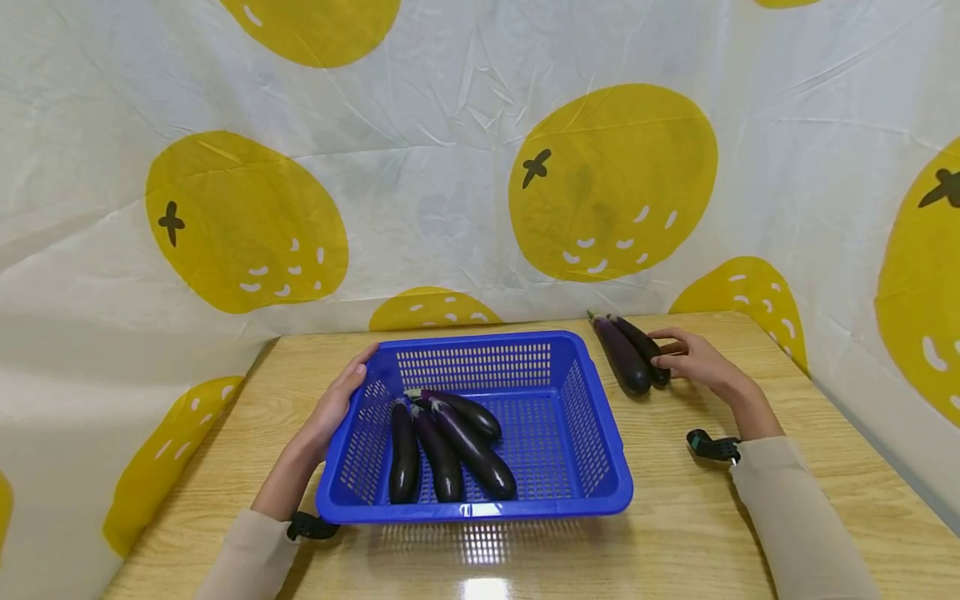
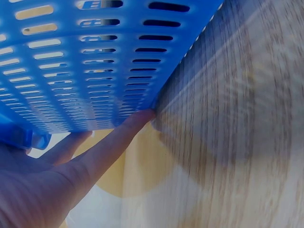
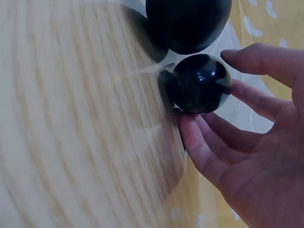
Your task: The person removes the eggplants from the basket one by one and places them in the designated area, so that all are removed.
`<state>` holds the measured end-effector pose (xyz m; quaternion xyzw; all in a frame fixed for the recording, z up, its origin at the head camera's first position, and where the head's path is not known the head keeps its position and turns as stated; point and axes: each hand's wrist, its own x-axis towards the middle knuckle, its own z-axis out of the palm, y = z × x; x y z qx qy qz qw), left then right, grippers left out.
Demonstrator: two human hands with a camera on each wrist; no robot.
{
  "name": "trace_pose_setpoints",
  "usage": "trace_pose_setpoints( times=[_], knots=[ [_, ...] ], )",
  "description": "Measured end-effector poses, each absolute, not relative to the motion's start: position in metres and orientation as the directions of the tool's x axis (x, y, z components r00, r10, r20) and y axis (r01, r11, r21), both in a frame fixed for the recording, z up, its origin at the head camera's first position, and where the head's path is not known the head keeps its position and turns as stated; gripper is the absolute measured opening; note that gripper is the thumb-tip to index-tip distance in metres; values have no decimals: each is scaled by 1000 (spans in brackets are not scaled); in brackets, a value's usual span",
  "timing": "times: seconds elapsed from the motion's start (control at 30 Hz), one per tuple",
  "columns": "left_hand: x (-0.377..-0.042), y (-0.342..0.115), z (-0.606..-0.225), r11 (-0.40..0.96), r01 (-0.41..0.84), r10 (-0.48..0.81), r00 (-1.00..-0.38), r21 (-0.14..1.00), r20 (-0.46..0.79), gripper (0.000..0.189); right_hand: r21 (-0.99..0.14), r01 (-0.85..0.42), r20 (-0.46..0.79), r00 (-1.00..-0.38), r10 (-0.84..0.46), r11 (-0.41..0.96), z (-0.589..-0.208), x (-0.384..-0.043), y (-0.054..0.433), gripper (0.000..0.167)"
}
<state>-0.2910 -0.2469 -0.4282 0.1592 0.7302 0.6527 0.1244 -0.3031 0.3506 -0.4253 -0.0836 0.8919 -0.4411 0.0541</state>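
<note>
A blue plastic basket (image 1: 480, 510) with slotted walls stands on the wooden table and holds several dark purple eggplants (image 1: 471, 450), most of them in its left half. My left hand (image 1: 336, 408) rests along the basket's left side near the far corner. Its straight fingers (image 2: 111, 147) touch the outer wall, and the thumb lies at the rim. Right of the basket lie two more eggplants, side by side. Around the lower end of the right-hand eggplant (image 3: 202, 84), my right hand (image 1: 693, 360) has its thumb and fingers. The other eggplant (image 1: 622, 357) lies close against it.
A pale cloth (image 1: 450, 208) printed with yellow fruit hangs behind and beside the table (image 1: 675, 492). Both wrists carry black straps with small devices. The basket's right wall stands close to the two loose eggplants.
</note>
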Motion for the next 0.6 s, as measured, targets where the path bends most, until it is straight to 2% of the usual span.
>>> trace_pose_setpoints(
  times=[0.6],
  knots=[
    [-289,-247,-426,96,72,394,-919,993,29,56,-803,-84,-38,-981,-191,591,-424,-302,350,63]
  ],
)
